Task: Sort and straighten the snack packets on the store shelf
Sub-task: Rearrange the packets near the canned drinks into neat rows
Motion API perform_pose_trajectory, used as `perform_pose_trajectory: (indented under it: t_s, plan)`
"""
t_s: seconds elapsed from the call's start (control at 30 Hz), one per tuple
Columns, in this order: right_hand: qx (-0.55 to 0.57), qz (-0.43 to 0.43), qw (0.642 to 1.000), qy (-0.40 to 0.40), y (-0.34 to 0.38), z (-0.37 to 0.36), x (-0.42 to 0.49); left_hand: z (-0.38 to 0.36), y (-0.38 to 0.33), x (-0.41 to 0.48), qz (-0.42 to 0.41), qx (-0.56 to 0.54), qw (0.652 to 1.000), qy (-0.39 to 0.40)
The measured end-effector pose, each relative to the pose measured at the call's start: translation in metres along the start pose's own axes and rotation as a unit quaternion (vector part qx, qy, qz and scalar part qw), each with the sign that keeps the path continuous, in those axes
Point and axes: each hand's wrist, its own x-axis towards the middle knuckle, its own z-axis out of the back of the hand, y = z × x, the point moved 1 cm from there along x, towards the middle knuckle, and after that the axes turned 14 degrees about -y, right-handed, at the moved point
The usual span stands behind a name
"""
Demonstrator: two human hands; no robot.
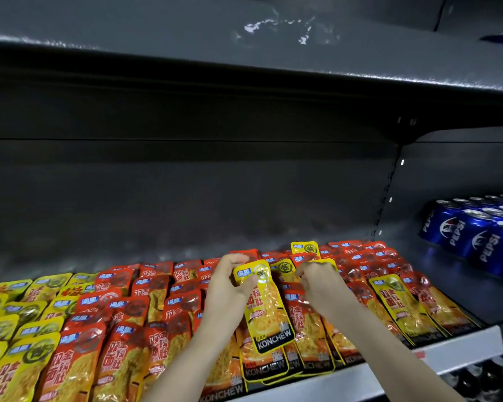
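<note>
Left hand (232,288): I am gripping a yellow packet (269,310) by its upper left corner. My thumb (249,283) is pressing on the printed front just below the top seal, and my other fingers are curling behind the top edge. The packet is hanging lifted over the red packets (122,352), tilted, with its black "KONCHEW" band pointing down and to the right.

Right hand (320,282): I am holding it just right of the lifted packet, apart from it, fingers curled tight and knuckles up, reaching down into the rows. A yellow edge (329,261) is showing just behind the knuckles; I cannot tell whether those fingers have hold of it.

Shelf (360,378): red packets are lying in overlapping rows across the middle and right. A yellow group (18,369) is lying at the far left. Stray yellow ones are sitting among the red at the right (398,306) and at the back (305,248). Blue Pepsi cans (476,236) are standing in the neighbouring bay.
</note>
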Motion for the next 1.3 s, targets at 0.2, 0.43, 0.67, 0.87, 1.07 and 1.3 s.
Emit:
perform_pose_trajectory:
  t_s: [0.2,0.43,0.67,0.87,1.07,1.3]
  plan:
    - [-0.021,-0.006,0.999,0.042,0.001,0.001,0.017,-0.001,0.003,0.000,0.008,-0.005,1.000,0.013]
    - [-0.009,-0.021,0.998,0.051,0.003,-0.003,0.021,-0.001,0.002,-0.001,-0.008,0.015,0.999,0.028]
    - [0.168,0.033,0.978,-0.119,0.025,0.004,0.000,0.000,-0.002,0.000,-0.012,0.003,1.000,0.008]
    - [0.317,-0.018,0.945,-0.082,0.057,-0.018,-0.023,0.009,-0.010,0.000,0.049,-0.057,0.993,-0.088]
    - [0.404,-0.067,0.907,-0.096,0.085,-0.030,-0.029,0.045,-0.006,-0.003,0.031,0.075,0.996,-0.037]
    - [0.469,-0.087,0.875,-0.081,0.165,-0.041,-0.042,0.125,0.000,-0.006,0.033,0.120,0.991,-0.050]
